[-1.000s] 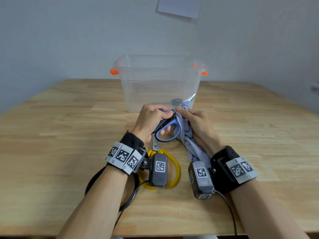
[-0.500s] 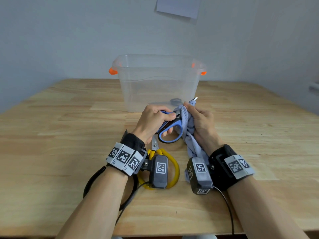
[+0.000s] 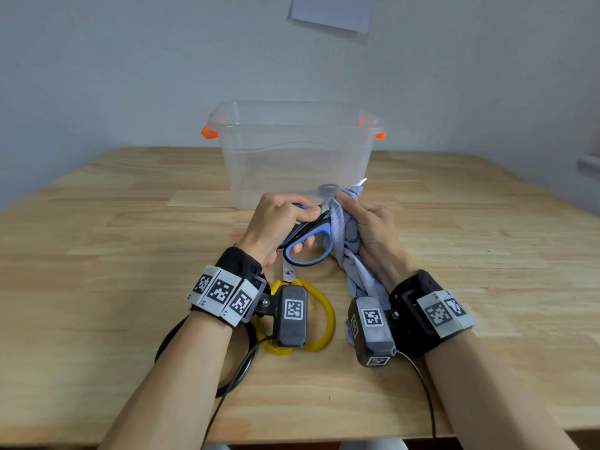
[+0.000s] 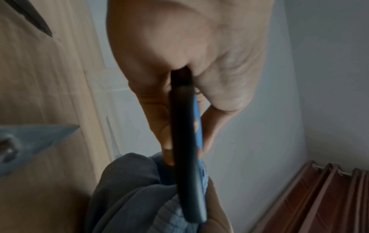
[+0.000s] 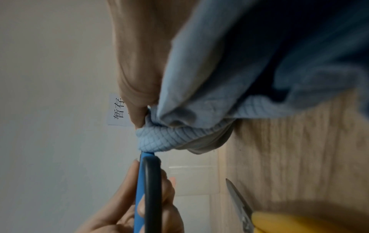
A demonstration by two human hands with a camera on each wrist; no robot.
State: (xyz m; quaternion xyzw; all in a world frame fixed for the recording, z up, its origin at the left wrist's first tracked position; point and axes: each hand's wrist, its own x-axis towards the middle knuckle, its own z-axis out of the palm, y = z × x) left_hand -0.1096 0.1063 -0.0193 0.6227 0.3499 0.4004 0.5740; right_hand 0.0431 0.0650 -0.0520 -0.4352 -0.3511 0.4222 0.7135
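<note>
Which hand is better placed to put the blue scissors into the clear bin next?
Probably left. The left hand grips the blue scissors by the handles, close in front of the clear bin; the right hand holds the cloth round the blades.

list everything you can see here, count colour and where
blue scissors: 1, blue and black handles, in the left hand, blades inside the cloth
cloth: 1, light blue, bunched in the right hand
yellow scissors: 1, yellow handles, on the table under the left wrist
bin: 1, clear with orange latches, behind the hands
table: 1, light wood
paper: 1, white, on the wall
left hand: grips the blue scissors
right hand: grips the cloth
</note>
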